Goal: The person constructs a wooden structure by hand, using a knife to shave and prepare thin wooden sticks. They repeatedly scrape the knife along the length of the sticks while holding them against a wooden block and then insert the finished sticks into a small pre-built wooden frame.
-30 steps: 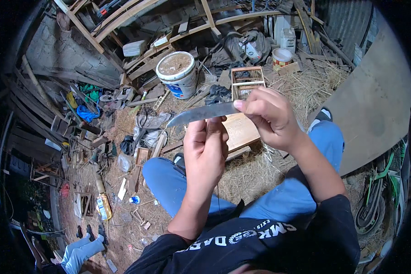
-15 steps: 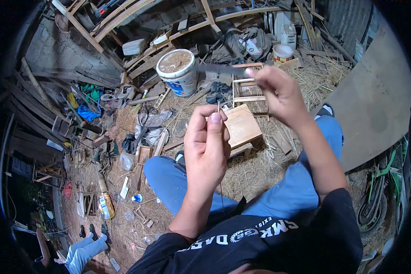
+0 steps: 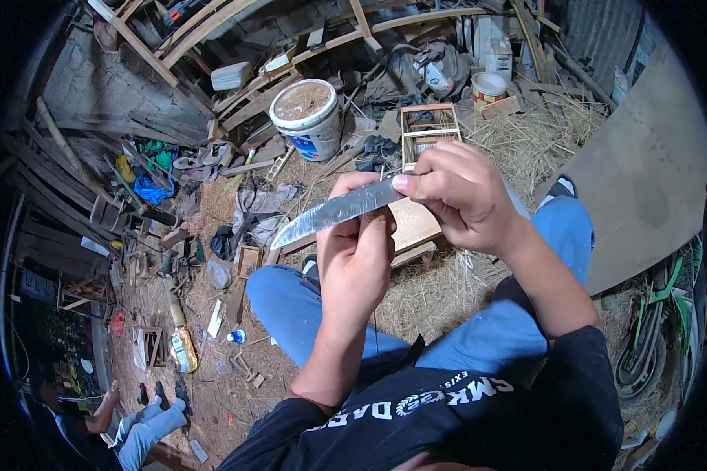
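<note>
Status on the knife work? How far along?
Done: cannot tell; no finished piece shows, only small wooden frames lying on the straw. In hand: the right hand holds a knife, blade pointing left, across the raised left hand, whose fingers seem to pinch something too small to make out. Left: not visible from here.

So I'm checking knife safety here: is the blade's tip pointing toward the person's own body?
No, the knife blade points to the person's left and away, held by the right hand above the left hand.
</note>
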`<state>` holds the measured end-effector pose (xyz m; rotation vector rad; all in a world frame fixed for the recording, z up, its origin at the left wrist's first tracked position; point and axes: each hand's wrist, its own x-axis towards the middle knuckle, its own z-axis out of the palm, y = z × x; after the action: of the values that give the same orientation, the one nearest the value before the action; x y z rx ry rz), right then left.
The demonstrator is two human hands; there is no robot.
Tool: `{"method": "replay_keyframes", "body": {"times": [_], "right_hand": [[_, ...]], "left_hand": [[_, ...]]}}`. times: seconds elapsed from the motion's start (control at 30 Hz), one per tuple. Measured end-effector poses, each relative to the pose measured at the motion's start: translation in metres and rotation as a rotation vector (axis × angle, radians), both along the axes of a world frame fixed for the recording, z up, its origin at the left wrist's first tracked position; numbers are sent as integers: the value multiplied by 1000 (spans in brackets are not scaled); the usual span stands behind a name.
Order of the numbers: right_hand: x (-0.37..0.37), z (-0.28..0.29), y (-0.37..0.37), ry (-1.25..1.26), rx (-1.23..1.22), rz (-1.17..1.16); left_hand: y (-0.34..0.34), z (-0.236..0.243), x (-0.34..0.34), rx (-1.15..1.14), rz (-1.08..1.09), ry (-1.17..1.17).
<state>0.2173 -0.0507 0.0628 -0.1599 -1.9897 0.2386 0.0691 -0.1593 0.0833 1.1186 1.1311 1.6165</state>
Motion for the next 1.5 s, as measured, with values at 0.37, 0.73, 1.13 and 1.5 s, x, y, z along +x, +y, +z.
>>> {"method": "replay_keyframes", "body": {"times": [0.37, 0.73, 1.13, 1.5], "right_hand": [[6, 2, 0, 8, 33, -2], [16, 1, 13, -46, -145, -254], [3, 3, -2, -16, 22, -5], [9, -18, 31, 72, -434, -190]], "left_hand": [[-4, -1, 4, 12, -8, -7], [-8, 6, -1, 10, -8, -12], [-6, 4, -4, 52, 56, 73], [1, 5, -9, 39, 32, 57]]}}
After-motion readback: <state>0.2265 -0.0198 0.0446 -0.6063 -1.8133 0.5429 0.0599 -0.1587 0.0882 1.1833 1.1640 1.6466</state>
